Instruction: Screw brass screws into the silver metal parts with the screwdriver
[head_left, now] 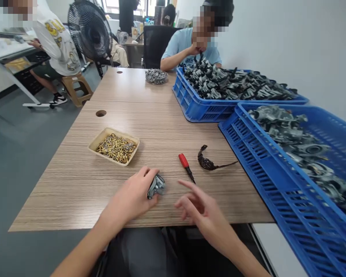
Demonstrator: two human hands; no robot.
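Note:
My left hand (135, 194) is wrapped round a grey metal part (156, 185) low over the table near its front edge; its palm side is partly hidden. To the right, my right hand (197, 204) is held with its fingers apart and nothing in them. Just beyond it lies a screwdriver (184, 161) with a red handle and dark shaft. A black curved piece with a thin tail (207, 163) rests to the right of the screwdriver. Brass-coloured screws (117, 148) fill a cream tray (127, 162) beyond my left hand.
Two blue crates (198, 109) (276, 173) of metal parts stand along the right side. A bowl of small metal pieces (156, 77) sits at the far end, near a seated person (181, 48). A round hole (100, 113) is in the tabletop at left.

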